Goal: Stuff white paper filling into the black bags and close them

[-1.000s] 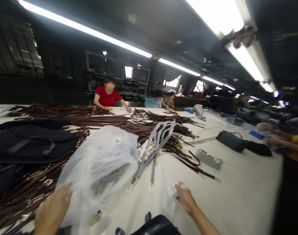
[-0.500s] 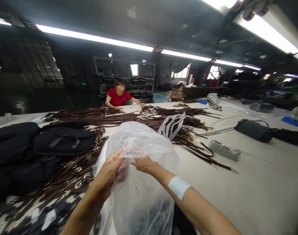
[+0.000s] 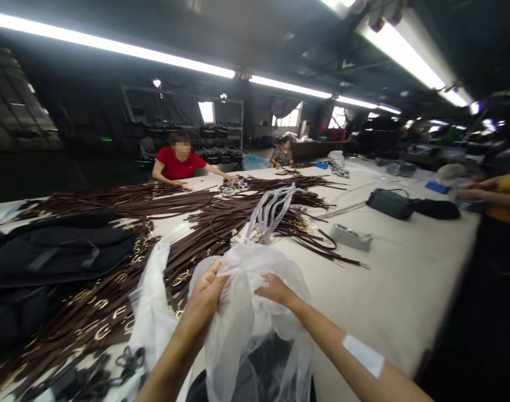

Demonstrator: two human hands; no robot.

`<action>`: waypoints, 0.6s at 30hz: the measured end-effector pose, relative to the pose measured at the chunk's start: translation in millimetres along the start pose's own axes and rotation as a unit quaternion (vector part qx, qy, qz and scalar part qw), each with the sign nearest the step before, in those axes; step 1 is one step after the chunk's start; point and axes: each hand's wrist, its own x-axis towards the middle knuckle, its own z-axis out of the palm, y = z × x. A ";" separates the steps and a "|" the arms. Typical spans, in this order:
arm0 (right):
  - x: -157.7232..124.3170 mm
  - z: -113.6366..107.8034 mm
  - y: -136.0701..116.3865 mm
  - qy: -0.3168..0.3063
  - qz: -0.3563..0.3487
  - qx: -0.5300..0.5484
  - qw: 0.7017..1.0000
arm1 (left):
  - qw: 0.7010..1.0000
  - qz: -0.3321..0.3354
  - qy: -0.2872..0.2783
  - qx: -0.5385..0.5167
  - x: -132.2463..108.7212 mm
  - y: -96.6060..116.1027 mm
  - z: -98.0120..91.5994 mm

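A translucent white plastic bag (image 3: 238, 335) hangs in front of me with something dark inside or behind its lower part. My left hand (image 3: 208, 290) pinches the gathered top of the bag. Opposite it, my right hand (image 3: 275, 290) grips the bag's plastic on the other side, its fingertips bent into the film. A white patch is stuck on my right forearm. Just beyond the bag lie brown straps (image 3: 221, 220) with gold-coloured hooks, and a bundle of pale grey strips (image 3: 272, 209).
Black bags (image 3: 62, 251) are piled at the left. A grey tape dispenser (image 3: 351, 237) and a dark grey bag (image 3: 391, 204) stand on the white table (image 3: 389, 296) to the right. A person in red (image 3: 182, 162) works across the table; another person (image 3: 506, 190) stands at the right edge.
The view has swung right, bringing a person at the right edge into sight. My hands have moved a little apart, and the bag's top is bunched differently, with more dark material showing below.
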 end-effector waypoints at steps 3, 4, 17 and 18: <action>-68.1 -64.7 4.1 0.012 0.035 0.152 0.988 | 0.997 0.032 -0.060 0.047 20.0 -7.2 30.7; -95.7 -80.6 7.5 0.035 0.048 0.218 0.974 | 0.993 0.054 -0.066 0.078 24.7 -9.0 39.6; -210.5 -43.5 57.8 0.236 0.132 0.409 0.872 | 0.578 0.425 -0.122 0.686 57.3 -83.4 -9.4; -199.9 -36.3 59.6 0.222 0.136 0.393 0.882 | 0.561 0.385 -0.104 0.725 53.9 -82.5 -23.8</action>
